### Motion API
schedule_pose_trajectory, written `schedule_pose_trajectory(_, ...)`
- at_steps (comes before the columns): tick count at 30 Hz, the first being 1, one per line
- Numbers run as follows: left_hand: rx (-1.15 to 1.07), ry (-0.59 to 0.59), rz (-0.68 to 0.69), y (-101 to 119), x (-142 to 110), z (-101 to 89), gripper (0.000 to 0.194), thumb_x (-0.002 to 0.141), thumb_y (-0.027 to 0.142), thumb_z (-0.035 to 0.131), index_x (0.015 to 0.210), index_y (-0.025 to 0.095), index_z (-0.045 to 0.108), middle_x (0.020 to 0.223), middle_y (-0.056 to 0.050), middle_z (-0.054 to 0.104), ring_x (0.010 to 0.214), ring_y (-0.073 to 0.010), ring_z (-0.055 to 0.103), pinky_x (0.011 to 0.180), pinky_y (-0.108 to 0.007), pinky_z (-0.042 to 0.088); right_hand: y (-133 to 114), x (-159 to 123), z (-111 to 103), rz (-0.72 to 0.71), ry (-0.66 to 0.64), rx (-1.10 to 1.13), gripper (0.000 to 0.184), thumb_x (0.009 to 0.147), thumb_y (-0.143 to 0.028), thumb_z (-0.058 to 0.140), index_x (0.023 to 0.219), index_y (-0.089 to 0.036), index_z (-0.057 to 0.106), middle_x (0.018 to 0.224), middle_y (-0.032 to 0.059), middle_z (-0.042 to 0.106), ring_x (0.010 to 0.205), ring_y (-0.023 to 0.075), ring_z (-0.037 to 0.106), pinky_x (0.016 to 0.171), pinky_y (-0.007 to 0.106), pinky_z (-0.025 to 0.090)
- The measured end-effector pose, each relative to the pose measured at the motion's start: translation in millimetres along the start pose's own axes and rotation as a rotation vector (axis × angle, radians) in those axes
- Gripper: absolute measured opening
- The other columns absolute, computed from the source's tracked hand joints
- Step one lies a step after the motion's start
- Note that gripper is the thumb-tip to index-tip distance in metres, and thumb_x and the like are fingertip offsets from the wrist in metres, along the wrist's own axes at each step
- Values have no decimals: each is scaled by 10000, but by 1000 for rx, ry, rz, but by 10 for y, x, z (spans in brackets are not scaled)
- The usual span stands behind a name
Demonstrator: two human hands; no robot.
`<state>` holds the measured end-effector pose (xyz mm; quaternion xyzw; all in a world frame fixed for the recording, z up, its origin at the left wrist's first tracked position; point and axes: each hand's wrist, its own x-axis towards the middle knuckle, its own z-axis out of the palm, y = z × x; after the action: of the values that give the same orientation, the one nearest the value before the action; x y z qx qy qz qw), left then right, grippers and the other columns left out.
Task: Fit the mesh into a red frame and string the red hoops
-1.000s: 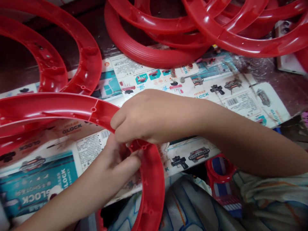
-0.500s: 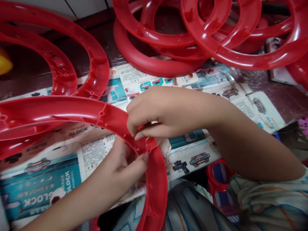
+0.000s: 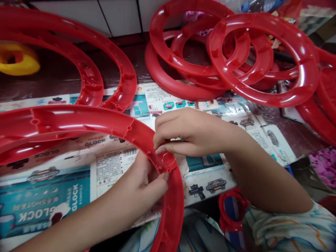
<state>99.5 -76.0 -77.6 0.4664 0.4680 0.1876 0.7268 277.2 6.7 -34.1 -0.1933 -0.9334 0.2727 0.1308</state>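
A large red plastic ring half lies hollow side up in front of me, its channel crossed by thin ribs and small round posts. My left hand grips its right-hand curve, the thumb on the inner rim and the fingers beneath. Above that same stretch, my right hand is pinched closed at the channel. A thin pale wire curls out below its fingertips. The tips themselves hide how the wire is held.
More red rings are piled at the back right, and others lie back left near a yellow ring-shaped piece. Flattened printed cardboard covers the work surface. Pink pieces sit at the far right. A tiled wall stands behind.
The camera view has shifted, showing more of the back of the table. Both hands stay at the same part of the ring, the right still pinched by the wire.
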Motion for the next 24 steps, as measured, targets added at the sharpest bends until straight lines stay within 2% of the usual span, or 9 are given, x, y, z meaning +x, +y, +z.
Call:
schedule_pose_trajectory(3,47,-27,-15,16,-4,-16,295,878,312,537,1126,238,396,1074,-36,592,1003,-219,569,853,-374,477,-45,12,39,-24,96,-105,203,888,-73,448,822,-129,631,840,23,566,805,109,526,723,221,414)
schedule_pose_trajectory(5,85,-24,-13,1,-4,-29,299,870,323,532,1127,229,412,1009,-42,603,937,-232,590,803,-388,487,-65,30,77,-38,135,-161,235,893,-63,412,824,-127,627,862,31,569,802,113,523,721,229,413)
schedule_pose_trajectory(7,137,-17,-20,-13,-2,-36,299,866,338,528,1123,222,427,935,-41,609,853,-234,605,750,-392,493,-64,52,116,-33,141,-189,249,891,-57,397,832,-129,628,864,34,577,794,113,517,713,228,409)
schedule_pose_trajectory(10,154,5,-17,-2,0,-28,306,869,388,541,1115,239,438,949,-39,616,892,-240,608,782,-399,495,-34,83,157,-12,121,-177,241,896,-81,407,828,-132,632,861,34,580,787,112,509,700,223,404)
schedule_pose_trajectory(13,10,-5,-25,42,-1,1,343,855,419,571,1130,257,447,1040,-40,620,957,-233,610,792,-370,517,-11,90,160,23,103,-139,209,887,-106,445,814,-119,640,851,37,568,778,115,509,678,224,398)
schedule_pose_trajectory(15,-151,-15,-73,71,3,25,334,856,436,559,1113,248,457,925,-20,643,803,-202,640,678,-326,542,-12,83,149,70,89,-111,196,879,-116,459,806,-116,641,823,33,557,762,116,507,668,229,393)
schedule_pose_trajectory(17,-282,16,-132,89,12,44,294,872,463,517,1056,240,462,711,26,612,582,-158,602,537,-278,520,-19,73,141,107,97,-51,175,866,-117,475,801,-120,637,799,25,552,747,112,503,675,235,398)
schedule_pose_trajectory(19,-337,56,-140,96,20,54,271,883,480,498,1006,242,457,598,59,560,471,-128,542,469,-245,488,-18,65,142,106,184,62,138,836,-102,499,821,-130,633,815,19,552,767,108,509,721,244,420)
schedule_pose_trajectory(24,-362,28,-83,72,19,65,274,856,468,574,978,244,473,726,41,608,580,-124,601,545,-243,527,28,57,150,63,497,491,180,750,-46,524,870,-152,607,952,30,533,939,117,517,804,269,451)
